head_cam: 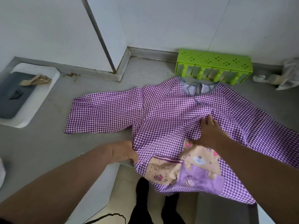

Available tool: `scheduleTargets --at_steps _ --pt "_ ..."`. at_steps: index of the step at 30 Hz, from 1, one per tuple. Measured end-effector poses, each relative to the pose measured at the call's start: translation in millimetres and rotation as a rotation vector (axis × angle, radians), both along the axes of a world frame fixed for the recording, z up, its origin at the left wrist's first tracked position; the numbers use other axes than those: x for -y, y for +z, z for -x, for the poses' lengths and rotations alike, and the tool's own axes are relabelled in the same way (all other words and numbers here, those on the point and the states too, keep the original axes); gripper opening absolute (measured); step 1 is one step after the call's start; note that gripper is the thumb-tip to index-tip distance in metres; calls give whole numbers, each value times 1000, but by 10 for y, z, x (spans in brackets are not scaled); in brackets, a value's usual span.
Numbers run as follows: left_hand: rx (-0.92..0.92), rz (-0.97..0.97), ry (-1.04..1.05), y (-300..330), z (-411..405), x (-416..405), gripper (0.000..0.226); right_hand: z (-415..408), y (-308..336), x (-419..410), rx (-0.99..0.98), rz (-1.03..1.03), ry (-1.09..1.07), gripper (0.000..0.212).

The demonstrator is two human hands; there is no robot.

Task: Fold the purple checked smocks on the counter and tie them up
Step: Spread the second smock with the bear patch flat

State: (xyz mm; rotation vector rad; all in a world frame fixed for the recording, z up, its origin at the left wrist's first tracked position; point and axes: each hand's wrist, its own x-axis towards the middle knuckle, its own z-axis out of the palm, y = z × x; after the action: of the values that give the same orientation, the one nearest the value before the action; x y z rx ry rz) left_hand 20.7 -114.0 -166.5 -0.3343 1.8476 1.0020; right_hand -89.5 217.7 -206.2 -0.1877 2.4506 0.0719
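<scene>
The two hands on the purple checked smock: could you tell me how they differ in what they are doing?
The left hand grips the smock's side edge at the counter's front, fingers curled; the right hand lies flat, fingers straight, pressing the smock's middle above the bear pocket. The left sits nearer the person, the right farther in. Both touch the same smock.

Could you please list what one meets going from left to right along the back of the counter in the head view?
White tray holding a dark grey lid → crumpled brown scrap → white wall corner → green perforated rack → clear plastic bag.
</scene>
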Motion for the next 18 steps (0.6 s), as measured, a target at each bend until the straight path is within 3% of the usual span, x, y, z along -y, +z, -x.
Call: scheduleTargets --at_steps 4,6,8,10,14,15,18 --pt "-33 -121 272 88 -13 163 34 68 -117 -63 7 0 -52 169" --pt "-26 -169 360 83 -43 289 60 68 -134 -61 -2 -10 -40 166" --pt "-13 -152 355 36 -85 371 71 39 -45 -13 -5 -11 -8 156" --pt "-5 -109 239 38 -135 369 62 30 -1 11 -4 -42 36 150" --pt "-108 29 85 99 -213 288 15 128 -170 -73 -22 -42 18 173" --pt "-96 -5 110 141 -232 279 16 141 -179 -78 -17 -42 11 174" --pt "-77 -7 101 179 -304 246 47 88 -72 -46 -13 -25 2 161"
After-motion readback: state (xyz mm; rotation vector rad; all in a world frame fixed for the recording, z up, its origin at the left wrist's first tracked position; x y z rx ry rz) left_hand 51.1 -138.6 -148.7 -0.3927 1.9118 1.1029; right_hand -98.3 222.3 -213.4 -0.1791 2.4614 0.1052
